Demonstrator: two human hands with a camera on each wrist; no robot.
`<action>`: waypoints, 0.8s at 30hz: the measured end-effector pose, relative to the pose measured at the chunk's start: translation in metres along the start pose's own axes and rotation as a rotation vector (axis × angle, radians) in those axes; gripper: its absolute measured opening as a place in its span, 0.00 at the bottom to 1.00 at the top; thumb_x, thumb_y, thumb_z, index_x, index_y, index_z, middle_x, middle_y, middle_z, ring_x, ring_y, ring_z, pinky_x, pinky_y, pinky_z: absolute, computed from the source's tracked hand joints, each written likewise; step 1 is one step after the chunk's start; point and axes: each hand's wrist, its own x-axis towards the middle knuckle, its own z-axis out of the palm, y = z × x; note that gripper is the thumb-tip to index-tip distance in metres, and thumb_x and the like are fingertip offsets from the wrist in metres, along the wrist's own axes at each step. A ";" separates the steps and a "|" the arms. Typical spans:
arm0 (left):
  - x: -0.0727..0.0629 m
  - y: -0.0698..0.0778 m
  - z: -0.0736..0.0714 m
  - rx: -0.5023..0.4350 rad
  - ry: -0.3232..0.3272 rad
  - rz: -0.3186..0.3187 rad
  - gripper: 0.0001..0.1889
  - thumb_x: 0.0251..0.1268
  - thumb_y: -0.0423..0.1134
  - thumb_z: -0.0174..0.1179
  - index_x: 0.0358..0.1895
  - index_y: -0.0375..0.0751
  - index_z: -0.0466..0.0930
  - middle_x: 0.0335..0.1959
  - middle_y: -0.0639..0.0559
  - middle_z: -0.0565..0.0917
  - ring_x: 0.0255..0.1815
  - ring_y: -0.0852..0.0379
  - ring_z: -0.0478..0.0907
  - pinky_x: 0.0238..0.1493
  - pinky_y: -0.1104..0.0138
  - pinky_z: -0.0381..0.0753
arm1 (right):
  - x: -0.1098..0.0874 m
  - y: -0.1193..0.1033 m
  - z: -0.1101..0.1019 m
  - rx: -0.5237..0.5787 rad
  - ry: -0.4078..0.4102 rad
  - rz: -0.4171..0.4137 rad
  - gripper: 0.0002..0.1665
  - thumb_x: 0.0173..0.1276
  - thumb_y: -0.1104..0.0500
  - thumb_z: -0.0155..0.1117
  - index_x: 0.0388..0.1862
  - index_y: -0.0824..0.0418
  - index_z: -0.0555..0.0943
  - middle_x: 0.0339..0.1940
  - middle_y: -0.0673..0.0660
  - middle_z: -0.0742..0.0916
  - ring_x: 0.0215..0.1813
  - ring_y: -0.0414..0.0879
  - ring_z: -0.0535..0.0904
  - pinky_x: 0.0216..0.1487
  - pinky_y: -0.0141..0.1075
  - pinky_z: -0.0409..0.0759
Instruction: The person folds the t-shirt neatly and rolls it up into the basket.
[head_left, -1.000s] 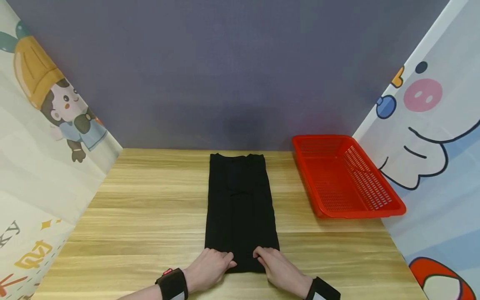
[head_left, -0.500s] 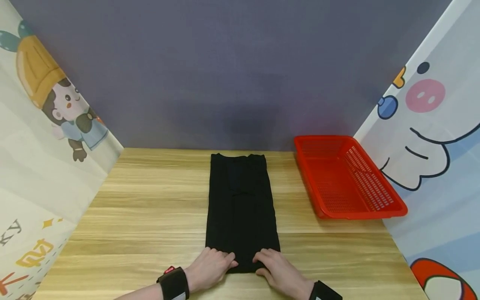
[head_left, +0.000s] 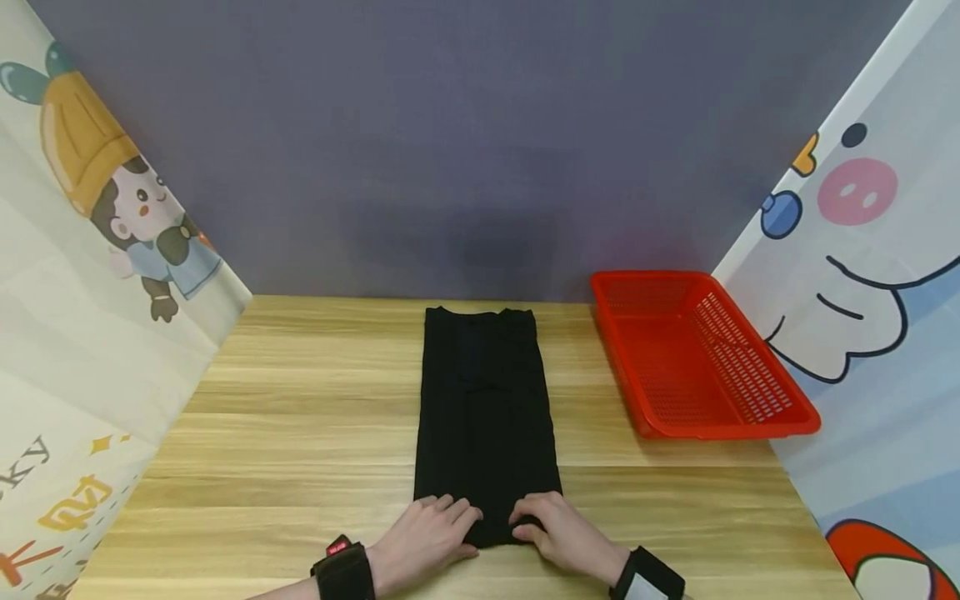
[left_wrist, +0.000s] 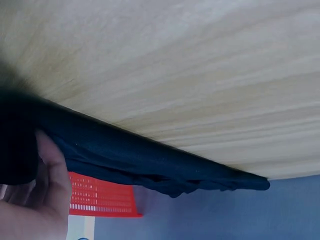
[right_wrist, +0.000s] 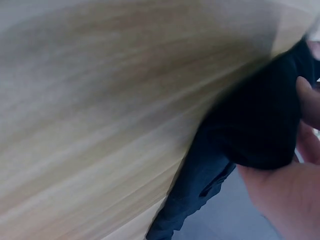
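Observation:
A folded black garment [head_left: 480,417] lies flat in a long strip on the wooden table, its short near end towards me. At that end's left corner my left hand [head_left: 431,533] pinches the cloth; the left wrist view shows the thumb and fingers [left_wrist: 52,170] around a dark fold. My right hand [head_left: 566,533] grips the right corner, fingers curled over the edge and thumb below. In the right wrist view, a bunched flap of the garment [right_wrist: 255,125] sits between thumb and fingers. The hands are a short gap apart, each wearing a black wrist strap.
A red perforated plastic basket [head_left: 690,358] stands at the back right of the table, to the right of the garment. Behind rises a grey-blue panel [head_left: 450,150]. Cartoon-printed sheets flank the wooden table [head_left: 300,417] on both sides.
My left hand has shifted slightly right and its fingers have spread over the near edge. The right hand's thumb and fingers have re-closed on its corner. The garment lies much as before.

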 end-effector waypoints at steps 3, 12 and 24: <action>-0.001 -0.003 -0.002 0.031 0.057 0.052 0.17 0.62 0.60 0.66 0.46 0.54 0.81 0.40 0.63 0.80 0.36 0.67 0.75 0.32 0.76 0.71 | 0.002 0.000 -0.001 0.001 -0.019 0.026 0.05 0.72 0.53 0.64 0.39 0.50 0.86 0.38 0.41 0.87 0.44 0.36 0.78 0.49 0.39 0.77; -0.001 -0.004 -0.008 0.080 0.114 0.127 0.08 0.61 0.53 0.68 0.37 0.56 0.87 0.35 0.62 0.82 0.35 0.65 0.76 0.31 0.75 0.70 | 0.008 0.002 0.000 0.001 -0.047 0.046 0.05 0.73 0.55 0.63 0.40 0.52 0.86 0.37 0.42 0.87 0.41 0.31 0.77 0.46 0.36 0.78; 0.002 -0.003 -0.008 -0.022 0.108 0.007 0.05 0.59 0.45 0.71 0.34 0.52 0.86 0.30 0.63 0.81 0.30 0.67 0.76 0.26 0.76 0.68 | -0.007 0.001 0.008 -0.351 0.160 -0.219 0.17 0.63 0.54 0.74 0.49 0.56 0.81 0.44 0.46 0.81 0.46 0.39 0.74 0.47 0.33 0.80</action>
